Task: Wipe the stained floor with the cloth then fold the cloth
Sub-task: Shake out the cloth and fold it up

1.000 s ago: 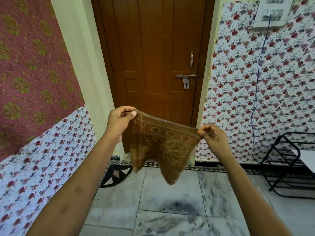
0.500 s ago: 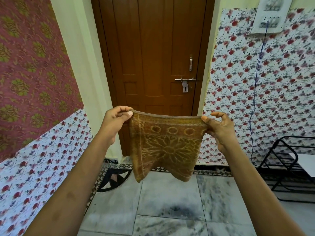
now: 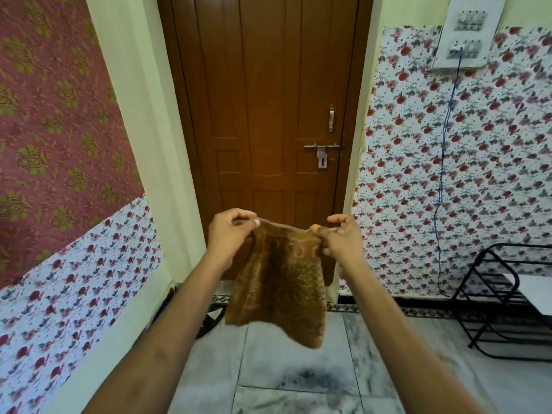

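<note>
A brown patterned cloth [image 3: 279, 289] hangs in the air in front of the door, above the marble floor. My left hand [image 3: 228, 236] pinches its top left corner between thumb and fingers. My right hand [image 3: 340, 239] pinches the top right corner, with the index finger sticking out. The two hands are close together, so the cloth sags and bunches between them. A dark grey smudge [image 3: 310, 379] shows on the floor tile below the cloth.
A closed brown wooden door [image 3: 268, 115] with a bolt stands straight ahead. Flower-patterned walls run along both sides. A black metal rack [image 3: 504, 306] stands on the floor at the right. A blue cable [image 3: 445, 162] hangs from a switch board.
My hands have come closer together, so the cloth that was stretched flat now bunches and hangs longer. The view has tilted slightly.
</note>
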Demonstrator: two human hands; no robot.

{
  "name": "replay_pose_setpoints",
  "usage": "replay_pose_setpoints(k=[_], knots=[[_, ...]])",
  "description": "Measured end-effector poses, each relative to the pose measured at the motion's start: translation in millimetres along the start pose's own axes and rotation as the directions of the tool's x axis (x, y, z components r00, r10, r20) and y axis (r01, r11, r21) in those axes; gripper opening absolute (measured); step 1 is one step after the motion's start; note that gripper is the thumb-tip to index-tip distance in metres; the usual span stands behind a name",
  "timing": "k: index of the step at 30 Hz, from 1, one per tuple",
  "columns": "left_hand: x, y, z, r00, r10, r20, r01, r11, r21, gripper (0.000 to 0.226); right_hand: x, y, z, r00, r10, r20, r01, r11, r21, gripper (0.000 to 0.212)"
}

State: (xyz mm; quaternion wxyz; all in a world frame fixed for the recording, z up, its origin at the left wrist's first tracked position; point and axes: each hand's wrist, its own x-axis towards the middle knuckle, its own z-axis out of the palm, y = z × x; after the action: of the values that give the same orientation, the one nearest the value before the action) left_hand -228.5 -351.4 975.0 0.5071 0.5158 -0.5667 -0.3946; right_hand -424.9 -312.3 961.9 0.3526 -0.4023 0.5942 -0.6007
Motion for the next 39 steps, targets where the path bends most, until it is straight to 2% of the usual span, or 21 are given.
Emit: replay_pose_setpoints(k=[3,6,10,13,17,19,21,23,24,25,27,29,30,33,34,37,39], knots=[[-15,-8,15,0.995,0.063,0.081,-0.07,0.993,0.094,0.016,-10,11,22,0.998,0.04,0.045,-0.042,0.998,0.053,0.028],[-26,-12,26,0.984,0.148,0.102,-0.164,0.973,0.165,0.014,-16,19,37,0.997,0.066,0.03,-0.067,0.997,0.041,0.029],[-33,-15,30,0.981,0.18,0.066,-0.188,0.968,0.163,0.014,-22,21,40,0.995,0.095,0.024,-0.097,0.992,0.085,0.022],[-37,-19,32,0.981,0.182,0.066,-0.189,0.972,0.139,0.014,-29,19,40,0.991,0.121,0.05,-0.127,0.982,0.141,0.032],[-40,-27,29,0.98,0.167,0.104,-0.182,0.971,0.154,0.024,-40,12,36,0.972,0.153,0.18,-0.2,0.937,0.285,0.034],[-39,-26,25,0.981,0.161,0.105,-0.175,0.973,0.151,0.017,-42,9,31,0.958,0.143,0.247,-0.221,0.92,0.325,0.032],[-37,-21,20,0.984,0.144,0.101,-0.158,0.977,0.145,0.014,-42,12,28,0.972,0.073,0.224,-0.127,0.964,0.235,0.027],[-34,-15,15,0.99,0.088,0.113,-0.098,0.991,0.092,0.02,-37,21,22,0.985,-0.083,0.152,0.082,0.997,0.013,0.024],[-33,-12,11,0.99,0.05,0.132,-0.056,0.997,0.045,0.023,-34,26,18,0.974,-0.147,0.172,0.163,0.983,-0.084,0.033],[-32,-10,7,0.987,0.024,0.161,-0.024,1.0,-0.002,0.025,-32,29,14,0.959,-0.17,0.226,0.21,0.963,-0.169,0.052],[-31,-3,-1,0.972,0.02,0.234,0.0,0.996,-0.085,0.029,-27,30,9,0.927,-0.123,0.355,0.245,0.915,-0.321,0.093],[-29,2,-7,0.955,0.058,0.291,-0.024,0.993,-0.117,0.031,-23,25,7,0.891,-0.065,0.45,0.234,0.915,-0.33,0.104],[-29,5,-9,0.948,0.073,0.309,-0.038,0.992,-0.119,0.032,-20,22,5,0.866,-0.055,0.496,0.221,0.933,-0.283,0.095],[-28,7,-17,0.938,0.079,0.336,-0.047,0.994,-0.103,0.028,-17,17,1,0.795,-0.081,0.601,0.23,0.957,-0.176,0.032],[-27,6,-22,0.939,0.073,0.337,-0.044,0.995,-0.094,0.025,-17,17,0,0.789,-0.095,0.607,0.214,0.969,-0.125,0.022],[-26,2,-37,0.935,0.052,0.35,-0.051,0.999,-0.011,0.022,-20,18,0,0.794,-0.141,0.591,0.138,0.989,0.05,0.014],[-27,3,-44,0.907,0.048,0.419,-0.083,0.994,0.065,0.024,-21,16,6,0.794,-0.162,0.586,0.124,0.987,0.105,0.012]])
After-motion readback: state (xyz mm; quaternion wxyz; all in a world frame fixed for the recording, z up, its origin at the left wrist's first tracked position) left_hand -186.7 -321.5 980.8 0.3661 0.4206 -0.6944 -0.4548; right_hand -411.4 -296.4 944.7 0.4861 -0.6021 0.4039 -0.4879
